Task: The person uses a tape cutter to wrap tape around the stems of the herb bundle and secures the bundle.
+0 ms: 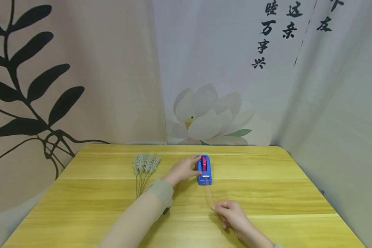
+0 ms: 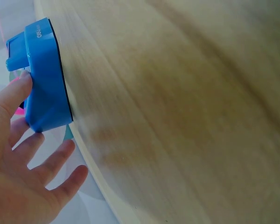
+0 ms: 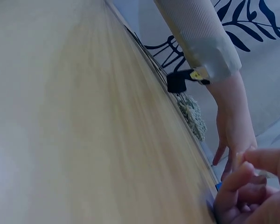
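Tape [image 1: 209,197] stretches from the near end of the dispenser [image 1: 208,168] to the right grip [image 1: 233,216] pinching it, while the left grip [image 1: 183,168] holds the dispenser's left side.

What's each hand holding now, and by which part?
Left hand: blue dispenser, thumb near the cutter, fingers at the far end. Right hand: tape strip, pinched at its free end.

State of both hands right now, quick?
Left hand: closed, holding the blue tape dispenser between thumb and fingers.
Right hand: closed, pinching the end of the tape strip.
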`<action>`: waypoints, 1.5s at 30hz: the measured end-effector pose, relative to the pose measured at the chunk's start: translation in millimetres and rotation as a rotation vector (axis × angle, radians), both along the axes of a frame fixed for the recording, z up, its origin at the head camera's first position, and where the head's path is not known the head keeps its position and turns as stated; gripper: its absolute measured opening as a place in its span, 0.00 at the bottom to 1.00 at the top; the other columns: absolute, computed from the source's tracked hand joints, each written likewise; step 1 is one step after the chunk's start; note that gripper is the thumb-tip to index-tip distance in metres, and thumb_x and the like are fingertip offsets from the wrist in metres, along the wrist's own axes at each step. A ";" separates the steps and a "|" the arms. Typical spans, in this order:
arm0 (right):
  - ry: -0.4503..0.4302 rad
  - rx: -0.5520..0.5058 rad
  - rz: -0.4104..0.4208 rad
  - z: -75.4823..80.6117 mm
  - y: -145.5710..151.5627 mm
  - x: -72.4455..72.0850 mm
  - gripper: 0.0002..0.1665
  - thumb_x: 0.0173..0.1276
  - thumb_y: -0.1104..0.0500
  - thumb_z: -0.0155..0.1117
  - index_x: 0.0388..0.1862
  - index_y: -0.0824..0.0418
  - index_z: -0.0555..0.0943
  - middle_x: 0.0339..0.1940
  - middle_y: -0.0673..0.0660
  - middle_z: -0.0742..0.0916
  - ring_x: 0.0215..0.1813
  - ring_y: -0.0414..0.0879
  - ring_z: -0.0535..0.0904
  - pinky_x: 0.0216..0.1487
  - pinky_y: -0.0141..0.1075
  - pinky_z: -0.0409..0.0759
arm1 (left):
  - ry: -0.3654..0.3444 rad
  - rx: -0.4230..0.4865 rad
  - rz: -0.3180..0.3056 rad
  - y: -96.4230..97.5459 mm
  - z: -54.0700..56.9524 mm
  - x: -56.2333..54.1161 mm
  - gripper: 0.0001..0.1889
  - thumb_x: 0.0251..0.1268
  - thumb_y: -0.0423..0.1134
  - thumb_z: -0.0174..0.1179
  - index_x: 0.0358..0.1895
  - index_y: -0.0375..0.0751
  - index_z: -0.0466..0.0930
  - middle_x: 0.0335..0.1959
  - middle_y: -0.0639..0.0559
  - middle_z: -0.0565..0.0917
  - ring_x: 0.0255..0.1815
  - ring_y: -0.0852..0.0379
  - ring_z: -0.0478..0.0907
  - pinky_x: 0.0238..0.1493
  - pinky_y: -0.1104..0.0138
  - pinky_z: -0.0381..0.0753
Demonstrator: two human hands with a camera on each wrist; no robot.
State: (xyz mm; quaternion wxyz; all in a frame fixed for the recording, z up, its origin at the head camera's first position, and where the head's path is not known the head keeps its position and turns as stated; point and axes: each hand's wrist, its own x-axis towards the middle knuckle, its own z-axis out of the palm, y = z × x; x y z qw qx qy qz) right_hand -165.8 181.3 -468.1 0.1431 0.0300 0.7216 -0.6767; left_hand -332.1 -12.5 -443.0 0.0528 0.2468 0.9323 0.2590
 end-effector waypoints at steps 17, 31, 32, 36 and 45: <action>-0.011 0.072 0.087 -2.8 -5.2 -5.5 0.16 0.63 0.58 0.67 0.40 0.72 0.83 0.10 0.46 0.67 0.10 0.34 0.63 0.11 0.26 0.66 | 0.010 -0.066 0.034 -9.9 -0.1 -0.7 0.39 0.60 0.55 0.66 0.74 0.58 0.60 0.75 0.51 0.60 0.71 0.47 0.61 0.65 0.49 0.64; -0.067 0.015 0.212 -0.7 0.5 -11.8 0.15 0.64 0.59 0.64 0.37 0.72 0.81 0.10 0.45 0.68 0.11 0.34 0.63 0.12 0.24 0.66 | -0.007 0.002 0.022 -27.9 11.3 10.0 0.36 0.63 0.53 0.64 0.73 0.49 0.63 0.71 0.48 0.67 0.70 0.46 0.64 0.67 0.51 0.63; -0.068 0.015 0.221 -0.8 0.8 -12.3 0.14 0.64 0.58 0.64 0.36 0.72 0.81 0.10 0.45 0.68 0.11 0.34 0.63 0.12 0.24 0.66 | -0.007 0.025 0.020 -33.6 16.2 12.4 0.35 0.64 0.52 0.64 0.72 0.46 0.64 0.69 0.47 0.69 0.69 0.46 0.65 0.67 0.51 0.63; -0.052 0.017 0.230 -1.0 2.3 -13.1 0.15 0.64 0.59 0.64 0.39 0.73 0.82 0.10 0.46 0.69 0.11 0.34 0.63 0.12 0.24 0.66 | 0.026 0.065 0.027 -66.0 35.8 23.8 0.29 0.66 0.50 0.62 0.67 0.42 0.71 0.63 0.45 0.76 0.63 0.44 0.71 0.62 0.52 0.69; -0.017 0.049 0.207 2.4 7.4 -11.9 0.17 0.64 0.59 0.64 0.42 0.74 0.81 0.10 0.46 0.69 0.10 0.34 0.63 0.11 0.25 0.65 | 0.015 0.039 0.192 -152.6 47.8 55.5 0.21 0.64 0.49 0.63 0.54 0.39 0.79 0.41 0.49 0.84 0.40 0.51 0.80 0.39 0.56 0.81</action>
